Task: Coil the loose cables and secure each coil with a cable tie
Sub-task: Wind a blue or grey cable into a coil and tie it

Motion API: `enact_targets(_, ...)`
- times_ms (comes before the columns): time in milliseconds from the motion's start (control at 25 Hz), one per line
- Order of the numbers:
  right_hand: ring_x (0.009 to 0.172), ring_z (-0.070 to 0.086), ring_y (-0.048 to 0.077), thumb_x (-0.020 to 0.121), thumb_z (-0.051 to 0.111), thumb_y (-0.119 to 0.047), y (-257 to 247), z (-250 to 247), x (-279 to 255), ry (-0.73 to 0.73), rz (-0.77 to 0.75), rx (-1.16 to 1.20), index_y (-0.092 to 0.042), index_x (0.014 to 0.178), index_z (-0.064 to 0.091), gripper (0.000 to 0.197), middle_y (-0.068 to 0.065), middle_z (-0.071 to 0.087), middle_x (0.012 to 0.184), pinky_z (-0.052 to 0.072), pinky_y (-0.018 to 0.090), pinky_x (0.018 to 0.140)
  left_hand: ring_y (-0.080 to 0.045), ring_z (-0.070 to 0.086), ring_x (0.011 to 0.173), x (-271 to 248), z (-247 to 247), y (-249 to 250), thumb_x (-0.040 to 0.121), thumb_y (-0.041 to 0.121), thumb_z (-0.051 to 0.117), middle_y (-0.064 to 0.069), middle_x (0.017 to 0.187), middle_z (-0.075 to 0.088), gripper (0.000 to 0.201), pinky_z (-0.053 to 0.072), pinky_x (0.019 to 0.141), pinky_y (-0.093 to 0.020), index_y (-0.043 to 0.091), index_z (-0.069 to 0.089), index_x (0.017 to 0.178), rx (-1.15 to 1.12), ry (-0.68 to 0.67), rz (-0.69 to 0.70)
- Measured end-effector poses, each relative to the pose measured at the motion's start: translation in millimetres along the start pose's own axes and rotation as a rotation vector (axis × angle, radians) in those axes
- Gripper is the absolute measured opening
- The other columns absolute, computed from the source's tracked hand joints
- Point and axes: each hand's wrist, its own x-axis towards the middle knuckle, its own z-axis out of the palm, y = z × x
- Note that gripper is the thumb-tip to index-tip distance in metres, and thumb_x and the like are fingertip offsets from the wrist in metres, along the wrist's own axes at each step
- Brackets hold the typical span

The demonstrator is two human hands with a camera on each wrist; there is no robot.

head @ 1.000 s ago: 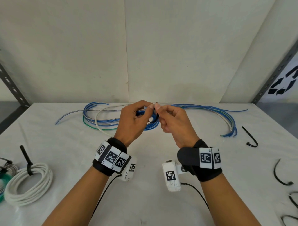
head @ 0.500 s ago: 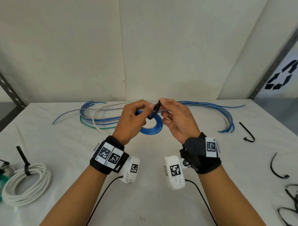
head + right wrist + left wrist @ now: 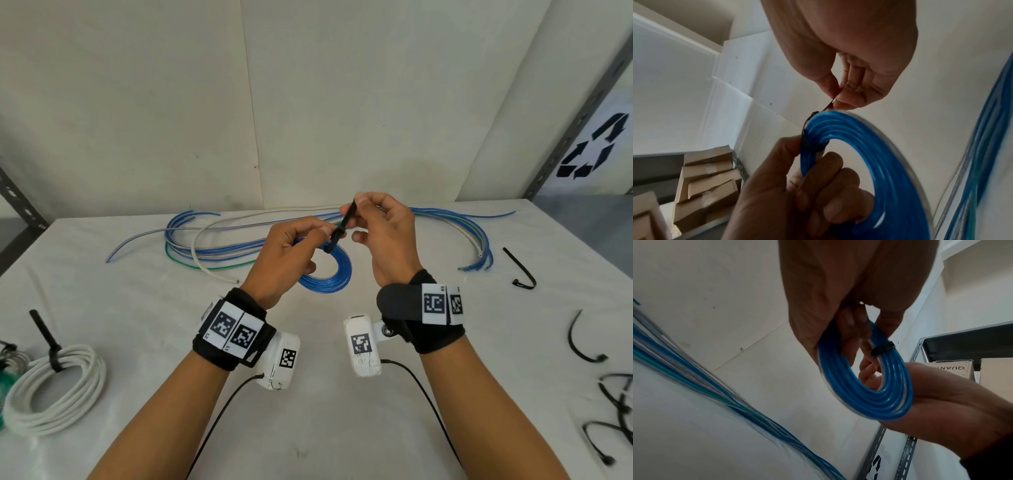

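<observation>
step: cinch tie | left hand (image 3: 287,257) curls round blue coil (image 3: 334,274), frame centre, above the table | right hand (image 3: 383,236) pinches cable tie (image 3: 344,224) tail | loop looks snug, blurry | advice: pull tail straight along strap, brace coil beside head

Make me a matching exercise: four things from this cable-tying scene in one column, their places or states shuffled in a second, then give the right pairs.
Things:
1. blue coil
2. white coil
3. black cable tie
4. loose cables

States:
A. uncoiled along the table's far edge
B. pinched by the right hand
C. already tied, lying on the table at the left
D. gripped by the left hand

Pairs: 1-D, 2-C, 3-B, 4-A
</observation>
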Motion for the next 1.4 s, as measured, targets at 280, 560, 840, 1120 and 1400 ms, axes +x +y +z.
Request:
enact_targets(280,0.045,0.05,0.009,0.105,0.05,-0.015,16,0,5,0.073,0.115,0.094,-0.003,0.103,0.056,0.013,0.006,0.074,0.076,0.04,0.02,0.046,-0.006,0.037,0.054,-1,7,-6,0.103,0.012,0.052,0.015,0.059,0.056,0.029,0.035,0.057,-0.032,-0.012,0.066,0.094,0.032,-0.003,-0.023)
enact_targets(560,0.057,0.049,0.01,0.102,0.057,-0.033,9,4,-6,-0.212,0.144,-0.094,-0.008,0.091,0.069,0.03,0.005,0.065,0.077,0.043,0.021,0.055,-0.008,0.034,0.055,2,5,-12,0.103,0.015,0.052,0.008,0.059,0.042,0.028,0.037,0.055,-0.025,0.007,0.067,0.081,-0.044,0.068,-0.043)
enact_targets(840,0.055,0.046,0.008,0.105,0.049,-0.036,25,0,5,-0.137,-0.212,-0.445,-0.014,0.07,0.058,0.042,-0.011,0.051,0.056,0.045,0.036,0.06,-0.007,0.035,0.05,-1,11,-12,0.104,0.015,0.052,0.01,0.064,0.057,0.025,0.035,0.053,-0.027,0.001,0.07,0.097,-0.058,0.048,-0.038)
enact_targets(1120,0.048,0.039,0.005,0.104,0.053,-0.031,37,-7,16,-0.197,-0.114,-0.46,-0.013,0.062,0.055,0.046,-0.014,0.048,0.046,0.037,0.027,0.058,-0.008,0.027,0.048,0,15,-12,0.103,0.013,0.053,0.002,0.059,0.037,0.031,0.031,0.049,-0.023,0.012,0.065,0.075,-0.196,0.056,-0.15)
enact_targets(1400,0.05,0.043,0.001,0.104,0.053,-0.032,22,-12,15,-0.125,-0.204,-0.423,-0.013,0.067,0.058,0.041,-0.017,0.049,0.049,0.038,0.026,0.06,-0.012,0.054,0.066,-2,18,-12,0.104,0.024,0.053,-0.006,0.09,0.072,0.026,0.049,0.068,-0.029,0.013,0.073,0.093,-0.081,0.017,-0.107)
